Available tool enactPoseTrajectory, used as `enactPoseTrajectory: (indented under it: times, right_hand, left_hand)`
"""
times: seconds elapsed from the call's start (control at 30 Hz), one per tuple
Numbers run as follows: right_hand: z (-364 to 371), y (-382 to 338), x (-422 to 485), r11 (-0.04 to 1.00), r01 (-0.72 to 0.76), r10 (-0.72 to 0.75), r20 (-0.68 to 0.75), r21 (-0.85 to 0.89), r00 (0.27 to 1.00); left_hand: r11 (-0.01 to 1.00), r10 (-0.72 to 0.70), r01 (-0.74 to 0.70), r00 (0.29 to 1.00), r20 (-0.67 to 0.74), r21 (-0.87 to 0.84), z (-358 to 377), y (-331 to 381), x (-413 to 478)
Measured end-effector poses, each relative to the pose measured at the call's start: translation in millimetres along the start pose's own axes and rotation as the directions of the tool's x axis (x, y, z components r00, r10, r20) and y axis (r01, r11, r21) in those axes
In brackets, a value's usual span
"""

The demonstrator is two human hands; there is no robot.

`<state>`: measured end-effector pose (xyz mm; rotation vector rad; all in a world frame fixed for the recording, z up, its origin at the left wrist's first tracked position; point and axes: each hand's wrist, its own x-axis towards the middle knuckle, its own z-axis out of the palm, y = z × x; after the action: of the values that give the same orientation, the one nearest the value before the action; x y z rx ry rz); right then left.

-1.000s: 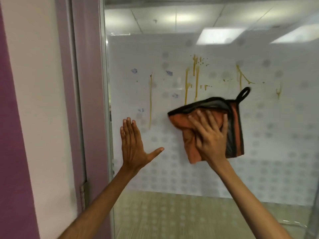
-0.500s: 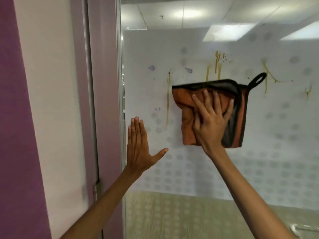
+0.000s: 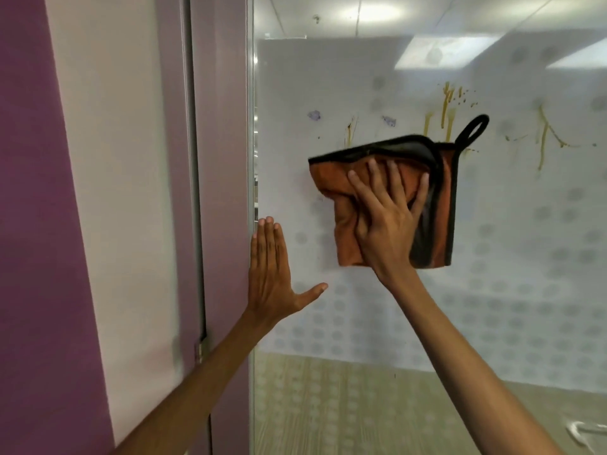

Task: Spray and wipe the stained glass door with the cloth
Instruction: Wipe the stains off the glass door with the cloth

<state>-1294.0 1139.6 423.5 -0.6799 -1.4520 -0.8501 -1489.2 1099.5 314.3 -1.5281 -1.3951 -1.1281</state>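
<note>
An orange cloth (image 3: 391, 198) is pressed flat against the stained glass door (image 3: 492, 257) by the spread right hand (image 3: 386, 221); the left hand (image 3: 271, 277), fingers straight, is laid flat near the door's edge.

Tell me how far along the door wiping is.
Underway. The glass door below the orange cloth shows no streaks. The right hand presses that cloth flat on it; the left hand lies flat on the glass. Left: brown streaks above and right of the cloth, and two purple smudges.
</note>
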Motion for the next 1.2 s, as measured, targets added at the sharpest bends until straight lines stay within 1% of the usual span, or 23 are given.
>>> enactPoseTrajectory:
  times: [0.07,0.17,0.23,0.27,0.4,0.47,0.53,0.6,0.63,0.67,0.7,0.73,0.8,0.83,0.87,0.9,0.93,1.0,1.03,1.07,1.1,1.13,1.2]
  right_hand:
    - [7.6,-16.4,3.1,1.000,0.009,-0.010,0.016,0.027,1.000]
    - [5.0,-18.9,-26.7,0.985,0.163,-0.170,0.125,0.063,0.978]
    - [-4.5,-5.9,-42.7,0.972,0.231,-0.236,0.144,0.051,0.961]
    - [-7.8,0.9,-41.9,0.975,0.218,-0.221,0.127,0.039,0.967]
    - [0.2,-4.1,-2.0,0.999,0.029,-0.029,0.043,-0.016,0.999]
    - [6.7,-18.6,12.0,0.999,0.018,-0.017,0.035,-0.033,0.999]
    - [8.7,-22.8,9.0,0.996,0.089,-0.087,0.076,-0.020,0.993]
    - [1.8,-11.1,2.1,0.976,0.217,-0.214,0.115,-0.018,0.970]
    - [-4.1,-1.9,1.9,0.966,0.257,-0.252,0.121,-0.025,0.960]
    - [-7.8,8.1,6.0,0.966,0.253,-0.248,0.104,-0.042,0.963]
    - [-8.8,16.3,16.2,0.978,0.198,-0.194,0.064,-0.062,0.979]
    - [-8.2,21.1,32.2,0.993,0.090,-0.090,0.008,-0.076,0.996]
    - [-1.9,16.8,67.8,0.989,-0.119,0.113,-0.070,-0.092,0.991]
    - [2.4,7.4,81.1,0.983,-0.153,0.146,-0.074,-0.101,0.987]
    - [6.6,-3.9,88.4,0.988,-0.125,0.120,-0.059,-0.095,0.991]
    - [10.1,-13.8,89.0,0.997,-0.052,0.050,-0.026,-0.064,0.998]
    - [12.3,-20.1,83.5,0.999,0.042,-0.042,0.020,-0.028,0.999]
    - [8.5,-19.1,62.1,0.977,0.213,-0.212,0.109,0.001,0.971]
    - [3.3,-13.0,52.7,0.967,0.255,-0.252,0.134,-0.002,0.958]
    - [-0.9,-5.7,49.0,0.965,0.261,-0.257,0.132,-0.008,0.957]
    - [-2.7,-0.7,53.0,0.973,0.231,-0.228,0.109,-0.014,0.968]
    - [-2.0,-0.1,63.8,0.986,0.165,-0.163,0.073,-0.018,0.984]
    - [4.1,-10.7,96.8,1.000,-0.011,0.011,0.012,-0.001,1.000]
  left_hand:
    - [0.999,0.033,-0.033,0.999,-0.011,-0.022,-0.2,-3.0,-1.4]
    - [0.996,0.037,-0.039,0.999,-0.021,-0.082,-2.8,-7.3,-3.6]
    - [0.994,0.025,-0.027,1.000,-0.015,-0.102,-4.4,-9.4,-4.1]
    - [0.994,0.021,-0.022,1.000,-0.014,-0.105,-4.5,-8.9,-4.2]
    - [0.995,0.007,-0.008,1.000,-0.009,-0.097,-2.9,-8.8,-4.1]
    - [0.995,0.004,-0.004,1.000,-0.005,-0.095,-1.6,-9.5,-4.4]
    - [0.995,0.002,-0.001,1.000,0.004,-0.101,-2.0,-10.3,-5.2]
    - [0.994,0.003,-0.002,1.000,0.011,-0.110,-4.3,-9.5,-5.2]
    - [0.993,0.004,-0.002,1.000,0.018,-0.115,-5.2,-9.1,-4.7]
    - [0.993,0.002,0.001,1.000,0.025,-0.120,-5.8,-8.6,-4.5]
    - [0.992,-0.005,0.009,1.000,0.030,-0.124,-6.1,-8.0,-4.5]
    - [0.992,-0.017,0.021,0.999,0.034,-0.128,-6.0,-7.0,-4.8]
    - [0.989,-0.046,0.051,0.998,0.042,-0.138,-5.2,-4.0,-4.9]
    - [0.988,-0.056,0.062,0.998,0.043,-0.145,-5.1,-2.4,-4.9]
    - [0.986,-0.060,0.066,0.997,0.042,-0.151,-5.0,-1.7,-5.2]
    - [0.986,-0.058,0.064,0.998,0.040,-0.154,-4.9,-1.9,-5.8]
    - [0.986,-0.052,0.058,0.998,0.039,-0.155,-5.2,-2.5,-6.3]
    - [0.987,-0.041,0.048,0.998,0.045,-0.152,-7.3,-4.0,-6.3]
    - [0.987,-0.036,0.044,0.998,0.054,-0.152,-8.0,-5.1,-6.4]
    - [0.988,-0.032,0.041,0.998,0.061,-0.152,-8.3,-6.0,-7.1]
    - [0.988,-0.033,0.042,0.998,0.060,-0.148,-8.2,-5.6,-7.5]
    - [0.988,-0.044,0.051,0.998,0.049,-0.144,-7.4,-3.8,-6.5]
    - [0.985,-0.080,0.082,0.997,0.026,-0.152,-5.2,0.5,-4.3]
